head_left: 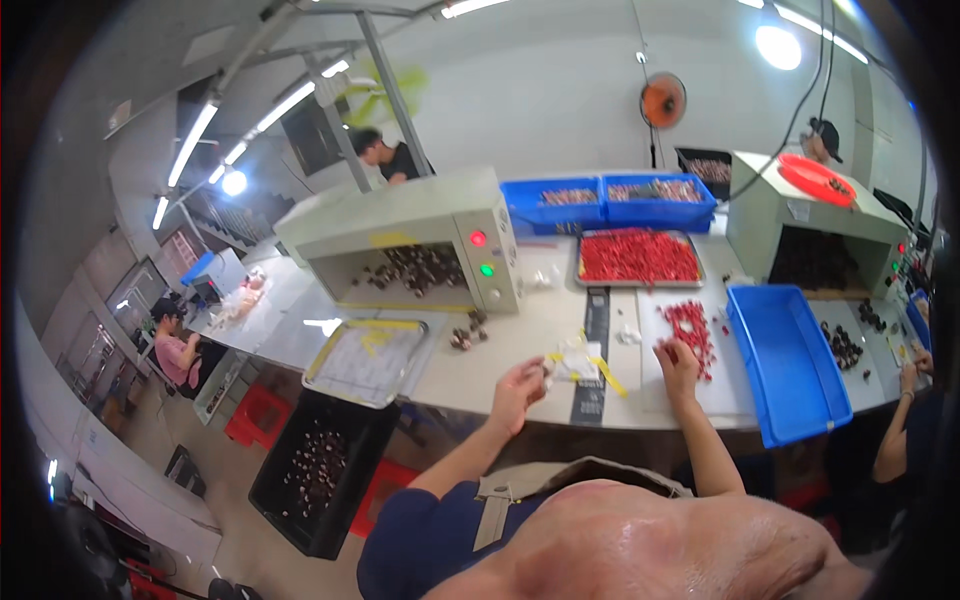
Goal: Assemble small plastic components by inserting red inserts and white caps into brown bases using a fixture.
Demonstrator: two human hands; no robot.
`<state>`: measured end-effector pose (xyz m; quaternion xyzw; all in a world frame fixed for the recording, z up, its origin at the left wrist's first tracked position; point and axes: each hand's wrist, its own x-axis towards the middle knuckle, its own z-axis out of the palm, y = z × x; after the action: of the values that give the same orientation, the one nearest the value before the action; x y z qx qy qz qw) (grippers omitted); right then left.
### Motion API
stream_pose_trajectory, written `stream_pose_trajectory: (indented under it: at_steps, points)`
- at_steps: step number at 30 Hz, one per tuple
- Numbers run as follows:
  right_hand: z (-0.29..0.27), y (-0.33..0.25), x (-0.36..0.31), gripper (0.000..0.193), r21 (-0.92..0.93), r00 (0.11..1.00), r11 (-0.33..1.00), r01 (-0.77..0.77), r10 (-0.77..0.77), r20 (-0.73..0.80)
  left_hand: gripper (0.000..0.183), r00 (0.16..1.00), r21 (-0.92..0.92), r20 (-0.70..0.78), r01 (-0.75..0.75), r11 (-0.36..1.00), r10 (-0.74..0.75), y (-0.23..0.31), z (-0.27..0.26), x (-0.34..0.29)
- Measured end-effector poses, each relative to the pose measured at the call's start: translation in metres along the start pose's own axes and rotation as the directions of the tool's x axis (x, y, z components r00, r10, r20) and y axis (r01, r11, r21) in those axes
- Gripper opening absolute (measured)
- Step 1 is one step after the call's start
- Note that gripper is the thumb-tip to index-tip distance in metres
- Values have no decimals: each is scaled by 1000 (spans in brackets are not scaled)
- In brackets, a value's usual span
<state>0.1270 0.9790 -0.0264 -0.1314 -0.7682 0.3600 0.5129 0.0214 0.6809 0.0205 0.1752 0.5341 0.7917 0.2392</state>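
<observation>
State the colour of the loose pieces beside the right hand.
The pieces are red; head view shows it.

Brightly lit interior, fisheye view.
Tube lights (193, 145) and glaring bulbs (779, 47) shine overhead; the green fan (385, 97) blurs; straight edges bow toward a dark, vignetted rim; fine detail is soft.

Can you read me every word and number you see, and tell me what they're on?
None is clear enough to read.
Long dark strip: pale marks like printing, too small and blurred.
Left grey machine: tiny marks beside its lights, too small.
Right grey machine: small pale label, too blurred.
</observation>
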Motion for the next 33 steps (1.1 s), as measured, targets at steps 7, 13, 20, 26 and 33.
stream_pose_trajectory:
  at_steps: [7,13,20,26,33]
  points:
    - [-4,-7,-3,14,-23,997,997,-73,72,-24,46,987,-288,141,117,950,-79,20,29,-3]
    - [3,-4,7,14,148,975,964,-223,222,20,40,975,-349,200,166,922,-100,35,35,0]
    - [4,-5,0,13,72,952,950,-304,301,49,41,952,-376,235,277,884,-198,11,28,20]
    - [3,-6,-4,16,128,906,898,-420,407,118,41,917,-450,263,391,803,-299,-19,15,37]
    - [5,-7,1,12,110,888,885,-451,433,158,33,853,-515,347,521,680,-390,-28,19,46]
